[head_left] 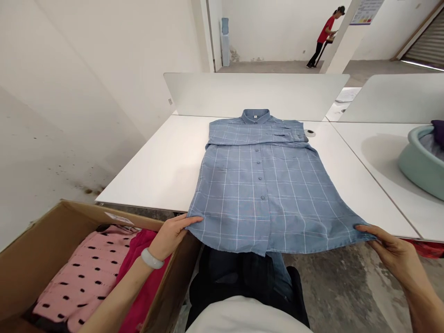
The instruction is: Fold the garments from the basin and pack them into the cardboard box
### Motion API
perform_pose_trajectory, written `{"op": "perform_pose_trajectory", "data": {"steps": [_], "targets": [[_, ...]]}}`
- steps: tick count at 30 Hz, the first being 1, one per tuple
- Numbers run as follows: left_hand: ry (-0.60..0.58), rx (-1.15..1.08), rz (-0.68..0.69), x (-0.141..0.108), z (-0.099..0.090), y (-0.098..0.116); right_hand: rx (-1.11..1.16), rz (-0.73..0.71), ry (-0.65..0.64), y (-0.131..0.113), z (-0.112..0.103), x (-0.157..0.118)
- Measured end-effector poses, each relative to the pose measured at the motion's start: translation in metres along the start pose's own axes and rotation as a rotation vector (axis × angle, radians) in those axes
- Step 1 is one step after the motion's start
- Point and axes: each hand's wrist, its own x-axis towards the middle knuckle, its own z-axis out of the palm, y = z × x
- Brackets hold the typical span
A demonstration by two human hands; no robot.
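Note:
A blue shirt (239,185) with white grid lines lies front up on the white table (156,162), its collar at the far side and its sleeves folded across the chest. The buttons down its front are closed. The lower part hangs past the table's near edge. My left hand (175,231), with a pale bracelet on the wrist, pinches the left hem corner. At the right, my right hand (388,245) grips the other hem corner between thumb and fingers, holding the hem spread wide.
A cardboard box (79,208) with pink and magenta clothes stands at the lower left. White divider panels (253,95) line the table's back. A green tub (426,162) holding cloth sits on the right. A small white roll (310,133) lies beside the collar. A person (326,34) stands far behind.

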Motion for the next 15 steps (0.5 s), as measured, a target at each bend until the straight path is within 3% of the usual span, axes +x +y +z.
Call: {"op": "perform_pose_trajectory", "data": {"steps": [5, 9, 11, 15], "targets": [[-0.002, 0.092, 0.032, 0.008, -0.011, 0.008, -0.013, -0.175, -0.074, -0.006, -0.011, 0.019], [0.041, 0.166, 0.073, 0.022, -0.024, 0.014, -0.004, -0.264, -0.067, -0.027, -0.019, 0.044], [0.027, 0.136, 0.092, 0.030, -0.030, 0.015, 0.069, -0.203, -0.110, -0.042, -0.023, 0.054], [-0.048, -0.023, 0.065, 0.045, -0.040, 0.014, 0.278, 0.076, -0.189, -0.060, -0.027, 0.067]]}}
